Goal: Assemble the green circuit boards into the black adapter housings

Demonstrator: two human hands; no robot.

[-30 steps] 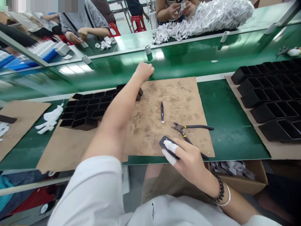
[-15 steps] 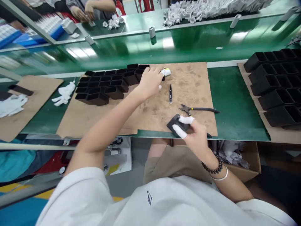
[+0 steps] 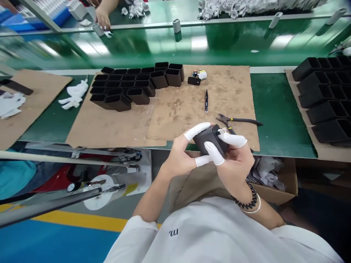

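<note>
Both my hands hold one black plastic housing [image 3: 210,140] just above the near edge of the bench. My left hand [image 3: 182,155] grips it from the left, with white finger cots on thumb and forefinger. My right hand [image 3: 236,160] wraps it from the right, also with white cots. On the brown cardboard mat [image 3: 175,109] lie black tweezers [image 3: 206,100] and side cutters [image 3: 238,120]. A small circuit part with a white piece [image 3: 199,75] and a black lid [image 3: 193,80] rest at the mat's far edge.
A cluster of black housings [image 3: 131,86] stands at the left of the mat, and more [image 3: 326,95] at the right. White gloves [image 3: 74,94] lie on the green bench. Beyond is a green conveyor [image 3: 192,47], with another person's hand [image 3: 103,17] and white parts across it. A cardboard box [image 3: 274,182] sits under the bench.
My left hand set the small circuit part down at the far edge of the mat and came back to the housing. My right hand lifted the housing off the mat.
</note>
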